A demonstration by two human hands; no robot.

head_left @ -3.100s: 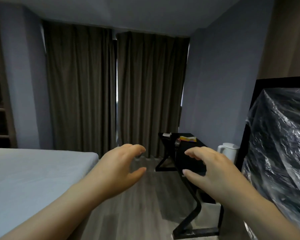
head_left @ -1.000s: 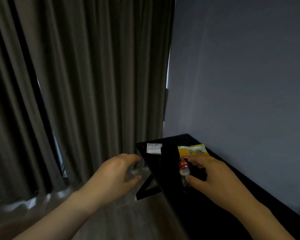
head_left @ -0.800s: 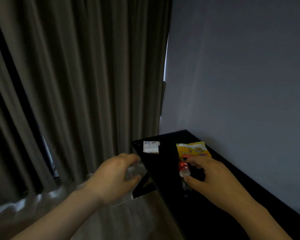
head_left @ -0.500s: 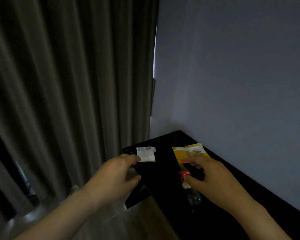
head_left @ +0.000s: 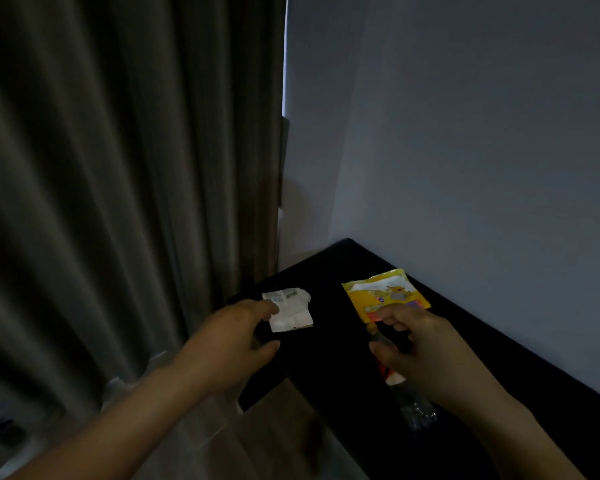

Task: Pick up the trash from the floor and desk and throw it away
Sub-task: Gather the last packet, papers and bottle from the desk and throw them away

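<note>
The head view is looking down at the far corner of a dark bench (head_left: 326,348) that is running along the grey wall (head_left: 465,150) on the right, with heavy curtains (head_left: 118,168) hanging to the left. Three pieces of trash are lying on the bench. A white paper scrap (head_left: 291,311) is sitting near the left edge. A yellow wrapper (head_left: 385,292) is lying farther right, close to the wall. A clear plastic bottle (head_left: 406,396) with a red label is lying on its side, nearer than the wrapper.

The left hand (head_left: 222,344) is reaching to the scrap, its fingers (head_left: 260,308) spread apart, with a fingertip at the scrap's left edge and the thumb well below it; nothing is gripped yet. The right hand (head_left: 426,351) is hovering over the bottle's cap end, its fingers curled but apart, the forefinger near the wrapper's near edge. Whether it is touching either thing is hard to tell.

The scrap is looking thin, light and limp, so pinching one edge between thumb and forefinger is likely the way to lift it. The wrapper is probably slick and crinkly; a corner pinch should be enough. The bottle is appearing empty and light, round enough to roll, so wrapping the fingers around its middle seems safest. No bin is showing here.
</note>
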